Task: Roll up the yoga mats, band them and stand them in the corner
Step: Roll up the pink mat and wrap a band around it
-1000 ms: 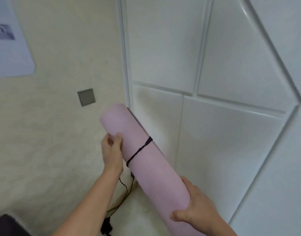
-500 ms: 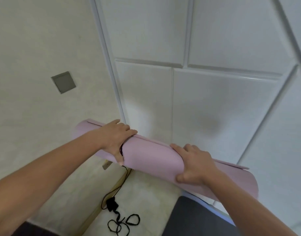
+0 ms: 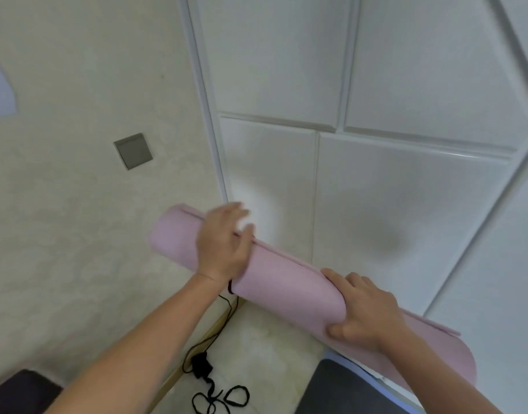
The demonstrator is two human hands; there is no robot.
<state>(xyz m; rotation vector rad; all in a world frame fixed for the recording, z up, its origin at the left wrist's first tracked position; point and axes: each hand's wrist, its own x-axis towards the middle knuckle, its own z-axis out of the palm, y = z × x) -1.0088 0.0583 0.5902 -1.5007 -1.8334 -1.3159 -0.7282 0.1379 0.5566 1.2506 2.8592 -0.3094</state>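
Right hand [image 3: 365, 313] grips the rolled pink mat [image 3: 286, 282]; left hand [image 3: 223, 243] rests on it, fingers spread.

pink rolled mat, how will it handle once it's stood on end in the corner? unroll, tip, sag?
The pink mat probably holds its shape: it spans both hands without sagging. It may loosen: only a bit of black band shows by the left hand, and the outer edge lifts near the right hand. Long and narrow, so likely tippy unless leaned.
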